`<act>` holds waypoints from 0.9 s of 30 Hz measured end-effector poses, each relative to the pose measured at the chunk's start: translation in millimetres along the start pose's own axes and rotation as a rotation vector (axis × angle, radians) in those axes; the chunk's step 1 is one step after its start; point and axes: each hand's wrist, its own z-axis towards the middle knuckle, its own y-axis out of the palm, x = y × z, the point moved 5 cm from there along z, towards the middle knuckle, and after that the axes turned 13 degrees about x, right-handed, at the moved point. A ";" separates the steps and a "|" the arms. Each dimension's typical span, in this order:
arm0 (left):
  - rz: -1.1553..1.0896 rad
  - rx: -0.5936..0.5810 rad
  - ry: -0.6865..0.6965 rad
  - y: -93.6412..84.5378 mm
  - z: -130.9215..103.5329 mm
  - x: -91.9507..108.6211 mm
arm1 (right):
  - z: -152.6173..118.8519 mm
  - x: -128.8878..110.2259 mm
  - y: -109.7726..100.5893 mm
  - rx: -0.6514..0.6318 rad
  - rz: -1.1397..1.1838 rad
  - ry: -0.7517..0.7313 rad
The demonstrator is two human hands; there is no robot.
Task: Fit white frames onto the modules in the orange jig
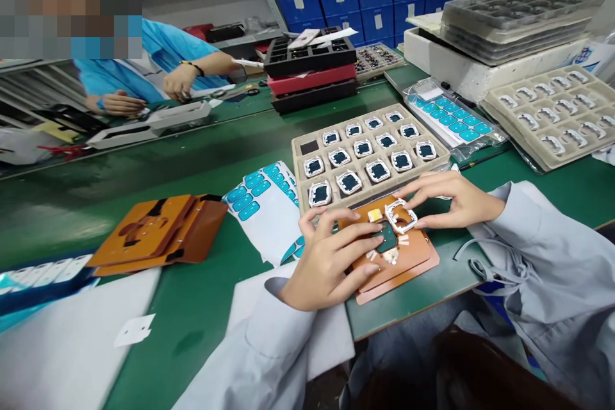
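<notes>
My left hand (327, 259) reaches over an orange-brown board (408, 262) with its fingers stretched out. Its fingertips rest on a dark green rounded plate (387, 238) lying on that board. My right hand (454, 198) grips a white squarish frame (402, 216) by its right edge, thumb and fingers at its side. The frame sits tilted, just above and right of the dark plate. Beside them on the board are a small yellow piece (375, 214) and several white strips. Part of the board is hidden under my left hand.
Behind the board lies a beige tray (369, 189) of white frames with dark centres. Sheets of blue stickers (269, 218) and another orange-brown board (154, 230) lie left. A second tray (538, 134) is at right. Across the bench, a person's hands (180, 80) work.
</notes>
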 end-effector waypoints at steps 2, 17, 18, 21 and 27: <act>0.004 0.004 0.000 -1.2 0.7 1.0 | 0.5 -1.2 0.5 0.002 -0.014 -0.015; 0.011 0.225 -0.149 -12.1 5.1 2.7 | 5.2 -12.4 9.0 0.119 -0.016 -0.029; 0.035 0.265 -0.196 -14.0 4.6 0.5 | 5.6 -14.4 12.7 0.131 -0.017 -0.027; 0.078 0.283 -0.273 -13.8 3.4 -3.1 | 4.9 -19.7 24.3 0.152 -0.035 -0.036; 0.083 0.202 -0.307 -7.2 3.1 -2.9 | 2.8 -21.9 31.6 0.148 -0.058 -0.049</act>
